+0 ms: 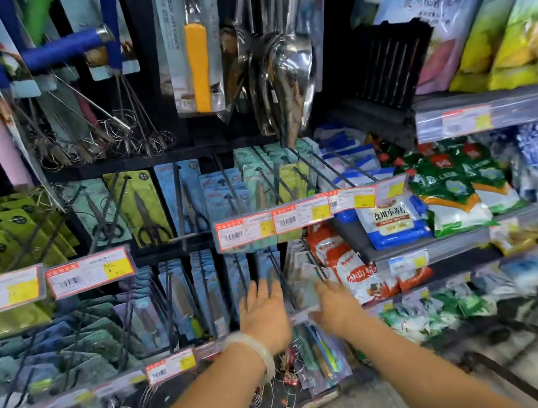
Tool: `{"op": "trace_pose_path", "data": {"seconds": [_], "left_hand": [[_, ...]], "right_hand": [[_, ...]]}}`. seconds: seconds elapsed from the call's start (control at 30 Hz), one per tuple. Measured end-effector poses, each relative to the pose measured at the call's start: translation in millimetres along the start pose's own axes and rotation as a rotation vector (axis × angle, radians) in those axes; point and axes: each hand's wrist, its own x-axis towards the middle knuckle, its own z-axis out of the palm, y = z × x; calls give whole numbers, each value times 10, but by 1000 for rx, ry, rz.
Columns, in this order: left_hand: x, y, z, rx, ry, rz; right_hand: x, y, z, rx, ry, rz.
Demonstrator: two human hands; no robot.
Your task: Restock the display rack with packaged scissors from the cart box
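Head camera view puts both our hands low at the display rack (168, 155), under the red-edged price strip (276, 224), which we take as our landmark. Our left hand (263, 317) lies just below the strip's left half, palm to the rack, fingers spread and slightly curled around a black hook (277, 275), clasping nothing that we can see. Our right hand (334, 303) lies just below the strip's right half, and its fingers press against a pale packet (305, 283). The blur leaves it unclear whether they pinch the packet or only push it, and we cannot confirm that scissors are inside.

That packet sits between our two hands, just left of the right one, with its long axis running up toward the strip. The hook it must slide along points out toward us, so the right hand is nearer and better placed to seat it, we judge, with the left steadying the hook.

We count two hands, one packet in play, and two scissor packs (142, 206) showing clearly above and left of the strip. No cart box is in sight.
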Motion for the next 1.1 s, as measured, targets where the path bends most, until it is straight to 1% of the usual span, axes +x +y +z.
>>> {"op": "trace_pose_path", "data": {"seconds": [0.07,0.2,0.3,0.47,0.7,0.87,1.1], "left_hand": [[-18,224,86,86,-7,102],[-89,767,275,202,-49,287],[-193,1263,374,234,-74,398],[-358,2137,543,299,-50,554],[-611,3544,892,350,-92,670],[-828,4512,1212,376,-78,777],[-1007,5566,1554,454,-134,920]], "right_hand": [[-200,177,55,-90,74,17],[-621,633,63,-201,82,142],[-904,1056,1,-219,105,259],[-1376,1829,-252,-169,132,436],[-2089,3102,-616,-112,206,568],[-2604,4019,-735,-70,270,682],[-3196,5012,-898,-2,302,848]]}}
